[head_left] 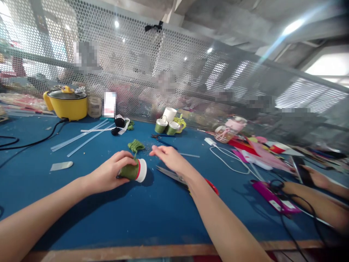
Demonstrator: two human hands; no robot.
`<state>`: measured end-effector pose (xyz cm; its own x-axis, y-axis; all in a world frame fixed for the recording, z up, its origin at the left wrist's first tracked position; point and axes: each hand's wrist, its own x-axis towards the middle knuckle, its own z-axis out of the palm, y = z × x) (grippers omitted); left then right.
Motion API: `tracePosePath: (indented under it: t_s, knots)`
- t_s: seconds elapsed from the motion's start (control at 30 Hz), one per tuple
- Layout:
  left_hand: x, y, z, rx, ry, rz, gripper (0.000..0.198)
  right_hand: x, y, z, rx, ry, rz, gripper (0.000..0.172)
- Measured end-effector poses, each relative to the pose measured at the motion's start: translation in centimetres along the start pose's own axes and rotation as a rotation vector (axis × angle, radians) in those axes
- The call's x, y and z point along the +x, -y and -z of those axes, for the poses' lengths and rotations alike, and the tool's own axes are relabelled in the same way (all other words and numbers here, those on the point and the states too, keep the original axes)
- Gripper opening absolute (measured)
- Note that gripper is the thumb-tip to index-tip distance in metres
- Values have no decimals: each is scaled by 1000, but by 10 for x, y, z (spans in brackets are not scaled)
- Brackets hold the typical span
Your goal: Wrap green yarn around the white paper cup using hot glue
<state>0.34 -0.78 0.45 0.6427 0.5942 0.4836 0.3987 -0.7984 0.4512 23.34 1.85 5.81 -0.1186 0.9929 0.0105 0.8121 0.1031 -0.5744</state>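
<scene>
My left hand [118, 169] is wrapped around a small cup [130, 171] lying on its side. Green yarn covers the cup, with a red band near its white end, which faces right. A green strand runs up from it towards a small skein of green yarn [136, 145] on the table just behind. To the right of the cup, my right hand [170, 159] hovers with its fingers drawn together; whatever they may pinch is too small to make out. Beneath my right wrist lie scissors [171, 174] with red-and-yellow handles, partly hidden by the forearm.
At the back stand green-wrapped cups [160, 126], pliers [163, 140], a yellow electric pot [69, 105] and a glass jar [95, 106]. Glue sticks [84, 137] lie left. On the right are a white cable [226, 160], a purple box [275, 198] and another person's hand [316, 176] holding a phone.
</scene>
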Motion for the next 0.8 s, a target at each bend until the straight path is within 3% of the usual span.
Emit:
tracePosePath:
  t_s: [0.07,0.17,0.3,0.43,0.57,0.8]
  knots:
    - [-1,-3,-2,69,25,-49,46,-3,13,-9,127,136,96,47]
    - [-1,-6,-3,118,44,-98,44,-1,21,-25,217,225,126,53]
    - [0,-7,-2,136,35,-105,45,3,20,-42,593,295,98,38]
    - [1,-8,-1,94,45,-62,47,2,21,-47,854,180,20,24]
    - [1,-11,2,-28,40,46,47,2,19,-44,865,75,81,15]
    - [4,-17,6,-160,54,261,40,6,11,-41,808,-80,128,19]
